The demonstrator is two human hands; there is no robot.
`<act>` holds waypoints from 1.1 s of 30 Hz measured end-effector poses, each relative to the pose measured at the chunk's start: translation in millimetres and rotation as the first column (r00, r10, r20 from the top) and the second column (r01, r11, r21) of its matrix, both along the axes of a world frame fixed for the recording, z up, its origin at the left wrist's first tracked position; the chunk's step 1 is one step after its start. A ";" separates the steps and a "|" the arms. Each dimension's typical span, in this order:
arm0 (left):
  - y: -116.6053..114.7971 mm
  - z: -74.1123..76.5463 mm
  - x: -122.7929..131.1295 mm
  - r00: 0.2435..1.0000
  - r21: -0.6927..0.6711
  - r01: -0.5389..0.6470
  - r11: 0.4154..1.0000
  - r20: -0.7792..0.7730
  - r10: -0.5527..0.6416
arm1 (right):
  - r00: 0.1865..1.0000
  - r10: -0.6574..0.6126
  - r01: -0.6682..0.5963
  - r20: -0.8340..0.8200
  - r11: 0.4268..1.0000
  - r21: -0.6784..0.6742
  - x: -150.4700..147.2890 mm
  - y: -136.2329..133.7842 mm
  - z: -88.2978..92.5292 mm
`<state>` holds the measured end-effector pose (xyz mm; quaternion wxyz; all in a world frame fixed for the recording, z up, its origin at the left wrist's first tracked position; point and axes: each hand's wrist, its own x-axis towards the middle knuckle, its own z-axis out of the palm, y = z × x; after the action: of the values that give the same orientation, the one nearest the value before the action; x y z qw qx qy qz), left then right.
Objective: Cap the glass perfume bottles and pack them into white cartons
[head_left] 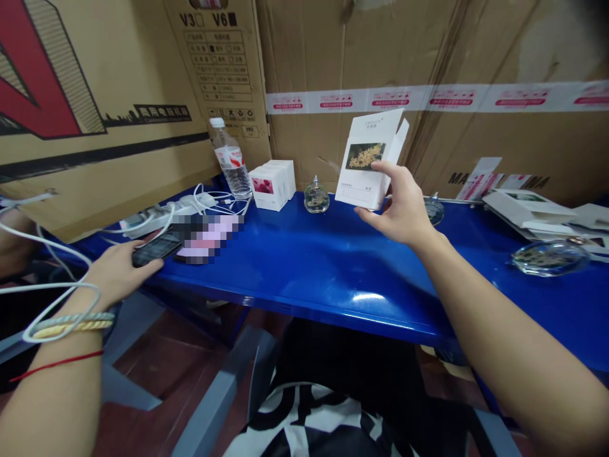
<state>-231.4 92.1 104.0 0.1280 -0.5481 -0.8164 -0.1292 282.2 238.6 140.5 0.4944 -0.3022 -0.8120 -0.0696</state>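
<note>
My right hand grips a white carton with a yellow-flower picture, held tilted above the table with its top flap open. My left hand is closed around a dark smartphone at the table's left edge. A white cable loops over that wrist. Beside the phone lies a pinkish, pixelated item. Left of the carton stands a small glass bottle, and another glass bottle is partly hidden behind my right hand.
White boxes stand in a row near a water bottle. A power strip with white cables lies at the left. Flattened cartons and a glass bottle lie right on the blue table. Large cardboard boxes wall the back.
</note>
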 end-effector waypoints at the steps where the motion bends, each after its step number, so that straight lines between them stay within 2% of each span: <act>1: -0.8 2.2 2.9 1.000 -0.052 -0.025 0.998 0.008 0.025 | 1.000 0.004 -0.004 -0.002 1.000 -0.002 -0.4 -0.1 0.2; 3: -5.0 3.5 11.0 0.997 -0.086 -0.079 0.993 0.017 0.080 | 1.000 0.009 -0.009 -0.003 1.000 0.000 -0.8 -0.3 0.6; 8: -22.1 -7.5 36.3 0.985 0.177 -0.171 0.969 0.043 0.166 | 1.000 0.026 -0.026 0.010 1.000 0.001 -0.1 -0.9 2.0; 12: -25.7 -12.5 41.8 0.980 0.238 -0.196 0.951 0.069 0.185 | 0.999 0.036 -0.036 0.021 0.999 -0.005 -0.1 -1.4 2.3; 20: -17.9 -18.3 20.7 0.997 0.169 -0.078 0.982 0.006 0.079 | 0.999 -0.018 0.017 0.035 1.000 0.024 -1.7 -6.5 5.0; 24: -17.4 -21.7 21.9 1.000 0.215 0.000 0.977 0.015 -0.003 | 0.998 -0.044 0.042 0.048 0.998 0.040 -2.0 -8.2 4.7; 33: -18.2 -21.9 22.1 0.999 0.214 0.037 0.976 -0.007 -0.036 | 0.998 -0.037 0.035 0.048 0.998 0.047 -2.1 -4.4 2.1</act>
<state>-209.3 73.9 82.1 0.1852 -0.5461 -0.7874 -0.2179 280.1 234.3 142.6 0.4798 -0.3034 -0.8166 -0.1047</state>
